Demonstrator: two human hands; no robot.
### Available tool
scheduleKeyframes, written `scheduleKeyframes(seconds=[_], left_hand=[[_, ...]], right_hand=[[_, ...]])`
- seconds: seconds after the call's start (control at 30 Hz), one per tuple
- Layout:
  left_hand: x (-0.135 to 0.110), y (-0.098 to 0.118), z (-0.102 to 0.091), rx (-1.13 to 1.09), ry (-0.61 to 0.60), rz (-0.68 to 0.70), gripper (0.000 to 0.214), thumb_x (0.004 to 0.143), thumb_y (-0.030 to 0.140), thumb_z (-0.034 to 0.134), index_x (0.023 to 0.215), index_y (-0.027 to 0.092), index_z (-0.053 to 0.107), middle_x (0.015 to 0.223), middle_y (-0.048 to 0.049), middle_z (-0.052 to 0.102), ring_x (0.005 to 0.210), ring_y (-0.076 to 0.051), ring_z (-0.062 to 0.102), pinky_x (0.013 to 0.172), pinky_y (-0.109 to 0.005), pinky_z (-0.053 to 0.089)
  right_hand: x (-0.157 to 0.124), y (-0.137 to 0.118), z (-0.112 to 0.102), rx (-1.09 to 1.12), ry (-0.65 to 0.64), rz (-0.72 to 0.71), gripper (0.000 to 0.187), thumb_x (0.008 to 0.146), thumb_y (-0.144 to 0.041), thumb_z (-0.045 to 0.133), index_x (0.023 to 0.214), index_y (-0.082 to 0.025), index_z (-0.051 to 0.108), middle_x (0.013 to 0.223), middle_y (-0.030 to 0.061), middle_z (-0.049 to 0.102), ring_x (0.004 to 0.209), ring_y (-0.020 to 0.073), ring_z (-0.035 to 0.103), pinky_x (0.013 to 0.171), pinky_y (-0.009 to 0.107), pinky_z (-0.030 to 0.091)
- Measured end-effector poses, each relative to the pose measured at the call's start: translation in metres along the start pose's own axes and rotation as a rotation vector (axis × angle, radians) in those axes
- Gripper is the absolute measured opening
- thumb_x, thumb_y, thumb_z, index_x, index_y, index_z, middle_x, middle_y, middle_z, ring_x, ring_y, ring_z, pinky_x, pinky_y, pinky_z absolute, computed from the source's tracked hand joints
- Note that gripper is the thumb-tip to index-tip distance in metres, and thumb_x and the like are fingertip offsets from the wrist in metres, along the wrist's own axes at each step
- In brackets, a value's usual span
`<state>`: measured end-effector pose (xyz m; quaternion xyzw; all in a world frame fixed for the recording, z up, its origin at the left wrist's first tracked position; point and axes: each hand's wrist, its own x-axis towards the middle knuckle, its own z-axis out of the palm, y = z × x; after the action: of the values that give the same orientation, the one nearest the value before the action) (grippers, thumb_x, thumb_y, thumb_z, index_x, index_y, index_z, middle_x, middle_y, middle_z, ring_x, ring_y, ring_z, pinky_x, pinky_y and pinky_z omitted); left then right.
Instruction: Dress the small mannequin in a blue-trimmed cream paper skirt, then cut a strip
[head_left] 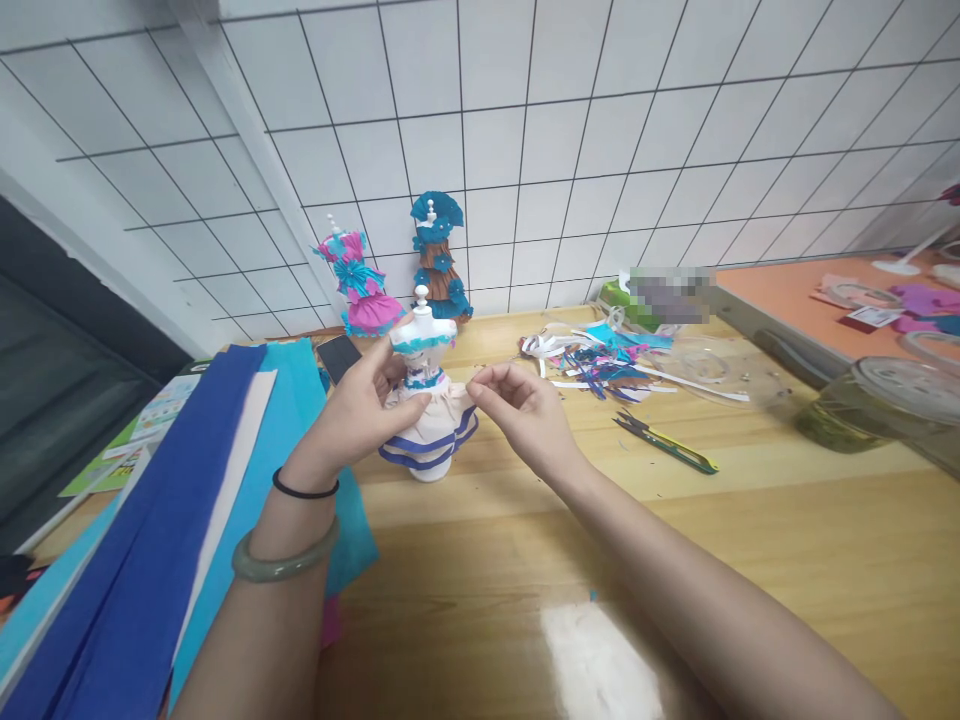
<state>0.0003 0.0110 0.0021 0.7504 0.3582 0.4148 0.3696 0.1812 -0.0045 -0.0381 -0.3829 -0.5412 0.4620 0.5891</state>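
A small white dress form point(423, 322) stands upright on the wooden table in front of me. It wears a cream paper skirt point(431, 420) with dark blue bands, plus turquoise trim at the bust and waist. My left hand point(367, 395) is wrapped around its left side, thumb lying across the skirt's waist and the other fingers partly hidden behind. On the other side, my right hand point(517, 405) pinches the skirt's edge near the waist between thumb and fingertips. Whether anything small is also in that pinch cannot be made out.
Two dressed forms, one pink and turquoise point(364, 285), one teal and brown point(439, 255), stand by the tiled wall. Crepe paper strips point(157, 500) lie left, near a phone point(338, 355). Paper scraps point(600, 355), a green cutter point(667, 440) and a tape roll point(862, 400) lie right.
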Motion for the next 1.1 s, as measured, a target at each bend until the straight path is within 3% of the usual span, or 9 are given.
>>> scheduleKeyframes(seconds=[0.4,0.5,0.6,0.7,0.9,1.1], left_hand=[[-0.001,-0.001,0.000,0.016,0.001,-0.031,0.055,0.073,0.016,0.063,0.126,0.016,0.046,0.123,-0.0105,0.059,0.114,-0.025,0.056,0.095,-0.036,0.048],[-0.001,-0.001,0.000,0.041,0.012,-0.033,0.055,0.072,0.015,0.062,0.125,0.017,0.047,0.119,-0.0088,0.061,0.110,-0.025,0.058,0.092,-0.035,0.049],[-0.001,0.000,0.000,0.059,0.024,-0.020,0.054,0.073,0.016,0.061,0.125,0.019,0.048,0.119,-0.0076,0.061,0.111,-0.024,0.058,0.096,-0.036,0.047],[-0.001,0.001,0.000,0.050,0.008,-0.003,0.057,0.074,0.017,0.060,0.129,0.018,0.046,0.124,-0.0088,0.058,0.117,-0.025,0.054,0.100,-0.038,0.043],[-0.001,0.002,-0.004,-0.110,-0.023,-0.039,0.051,0.081,0.027,0.054,0.131,0.019,0.048,0.122,-0.0090,0.059,0.119,-0.028,0.051,0.098,-0.040,0.045],[0.000,0.001,-0.005,-0.075,0.102,-0.072,0.043,0.083,0.036,0.052,0.122,0.018,0.057,0.116,-0.0073,0.063,0.117,-0.028,0.052,0.094,-0.038,0.047]], right_hand=[[-0.004,0.000,0.001,-0.196,-0.032,-0.090,0.010,0.077,-0.026,0.063,0.076,-0.017,0.060,0.066,-0.0006,0.058,0.059,0.0111,0.050,0.057,0.026,0.042],[-0.006,0.002,0.000,-0.344,-0.038,-0.312,0.006,0.082,-0.020,0.057,0.081,-0.017,0.062,0.070,0.0013,0.059,0.065,0.0126,0.052,0.063,0.028,0.044],[-0.007,0.007,-0.001,-0.582,-0.082,-0.640,0.017,0.085,-0.015,0.051,0.093,-0.018,0.066,0.078,0.0046,0.060,0.075,0.0153,0.054,0.068,0.031,0.044],[-0.008,0.012,-0.001,-0.829,-0.116,-0.820,0.027,0.086,-0.013,0.049,0.107,-0.019,0.065,0.083,0.0076,0.060,0.075,0.0166,0.052,0.066,0.032,0.043],[-0.009,0.013,-0.001,-1.006,-0.091,-0.886,0.027,0.088,-0.014,0.048,0.109,-0.020,0.063,0.085,0.0077,0.062,0.073,0.0158,0.049,0.065,0.030,0.041],[-0.009,0.014,-0.002,-0.992,-0.113,-0.895,0.030,0.088,-0.011,0.045,0.113,-0.015,0.060,0.087,0.0102,0.061,0.077,0.0178,0.050,0.065,0.032,0.041]])
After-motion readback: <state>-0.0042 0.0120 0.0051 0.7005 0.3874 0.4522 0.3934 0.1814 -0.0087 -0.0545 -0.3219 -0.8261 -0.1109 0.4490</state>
